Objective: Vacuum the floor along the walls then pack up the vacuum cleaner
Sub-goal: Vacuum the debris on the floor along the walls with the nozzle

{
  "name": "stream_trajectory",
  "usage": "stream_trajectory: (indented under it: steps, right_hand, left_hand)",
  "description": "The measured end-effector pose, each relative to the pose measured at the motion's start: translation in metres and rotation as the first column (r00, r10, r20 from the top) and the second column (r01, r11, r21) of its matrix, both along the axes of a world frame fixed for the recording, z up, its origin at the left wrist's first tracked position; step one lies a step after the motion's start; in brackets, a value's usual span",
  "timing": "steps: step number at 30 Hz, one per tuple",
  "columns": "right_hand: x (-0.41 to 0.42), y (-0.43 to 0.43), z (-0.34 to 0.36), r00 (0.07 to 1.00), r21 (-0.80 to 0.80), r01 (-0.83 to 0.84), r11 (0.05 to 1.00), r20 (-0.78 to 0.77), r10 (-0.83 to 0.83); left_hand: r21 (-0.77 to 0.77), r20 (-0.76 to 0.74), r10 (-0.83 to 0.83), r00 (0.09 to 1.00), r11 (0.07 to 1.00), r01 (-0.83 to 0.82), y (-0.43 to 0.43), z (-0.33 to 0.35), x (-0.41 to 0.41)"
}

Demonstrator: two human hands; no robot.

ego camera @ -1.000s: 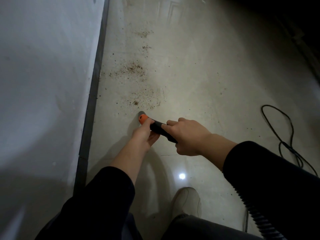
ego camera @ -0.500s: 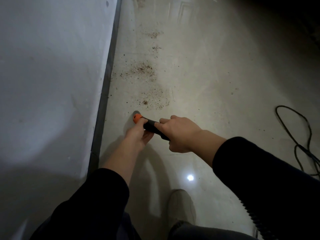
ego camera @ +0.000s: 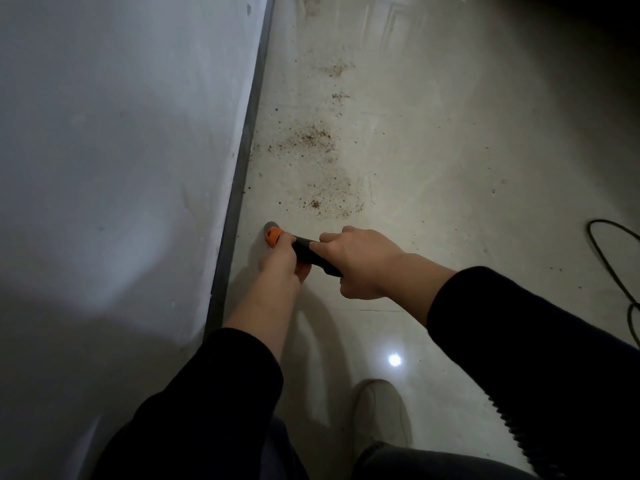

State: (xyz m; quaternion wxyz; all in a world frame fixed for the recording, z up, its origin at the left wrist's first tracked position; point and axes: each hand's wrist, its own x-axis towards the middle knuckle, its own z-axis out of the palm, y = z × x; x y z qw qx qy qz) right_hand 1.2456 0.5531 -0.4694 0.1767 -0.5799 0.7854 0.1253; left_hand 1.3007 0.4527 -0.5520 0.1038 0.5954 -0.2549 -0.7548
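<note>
2 hands on nozzle: left hand pinches by orange tip, right hand wraps it behind. Tip has shifted closer to skirting, low at floor; dirt ahead still there, wall pass unfinished

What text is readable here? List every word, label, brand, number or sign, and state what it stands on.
None: no text can be read in this view.
The vacuum nozzle, black with an orange tip and gripped by the left hand and the right hand, shows no label or brand.
The wall, the floor and the shoe bear no writing.
</note>
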Motion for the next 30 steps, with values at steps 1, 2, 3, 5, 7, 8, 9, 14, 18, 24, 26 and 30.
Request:
stream_trajectory:
  steps: [1, 2, 3, 5, 7, 8, 9, 14, 18, 24, 26, 30]
  right_hand:
    - [0.001, -0.002, 0.000, 1.000, -0.005, -0.004, 1.000, 0.006, 0.004]
    - [0.002, -0.003, 0.000, 1.000, -0.011, -0.007, 1.000, 0.013, 0.007]
    - [0.002, -0.005, 0.000, 1.000, -0.016, -0.008, 1.000, 0.020, 0.008]
    - [0.004, -0.009, -0.001, 0.999, -0.032, -0.006, 0.999, 0.040, 0.007]
    - [0.007, -0.013, -0.002, 0.998, -0.047, -0.008, 0.999, 0.059, 0.011]
    - [0.008, -0.015, -0.003, 0.998, -0.054, -0.013, 0.998, 0.065, 0.016]
    - [0.010, -0.017, -0.003, 0.997, -0.059, -0.019, 0.998, 0.071, 0.023]
    - [0.011, -0.025, -0.005, 0.995, -0.058, -0.029, 0.998, 0.089, 0.034]
    - [0.010, -0.029, -0.005, 0.994, -0.062, -0.015, 0.998, 0.111, 0.022]
    - [0.005, -0.029, -0.008, 0.995, -0.067, 0.015, 0.998, 0.095, -0.009]
    - [0.002, -0.028, -0.008, 0.997, -0.061, 0.028, 0.998, 0.077, -0.023]
    - [-0.003, -0.023, -0.010, 0.997, -0.056, 0.057, 0.997, 0.050, -0.054]
  left_hand:
    - [0.003, 0.010, 0.016, 1.000, 1.000, -0.016, -0.001, 0.000, 0.001]
    - [0.009, 0.017, 0.030, 0.999, 1.000, -0.030, -0.002, 0.001, 0.002]
    - [0.021, 0.020, 0.049, 0.999, 0.999, -0.049, -0.003, 0.000, 0.002]
    - [0.049, 0.034, 0.097, 0.995, 0.994, -0.099, -0.006, 0.002, 0.004]
    - [0.066, 0.050, 0.149, 0.988, 0.986, -0.152, -0.009, 0.003, 0.006]
    - [0.066, 0.054, 0.170, 0.984, 0.983, -0.173, -0.011, 0.004, 0.007]
    - [0.063, 0.060, 0.182, 0.981, 0.981, -0.186, -0.012, 0.004, 0.008]
    - [0.073, 0.081, 0.204, 0.976, 0.975, -0.210, -0.019, 0.008, 0.012]
    - [0.090, 0.047, 0.204, 0.978, 0.974, -0.208, -0.024, 0.008, 0.011]
    - [0.138, -0.039, 0.158, 0.987, 0.979, -0.151, -0.024, 0.007, 0.012]
    - [0.161, -0.090, 0.134, 0.987, 0.980, -0.119, -0.023, 0.007, 0.011]
    - [0.155, -0.137, 0.073, 0.988, 0.987, -0.052, -0.023, 0.004, 0.006]
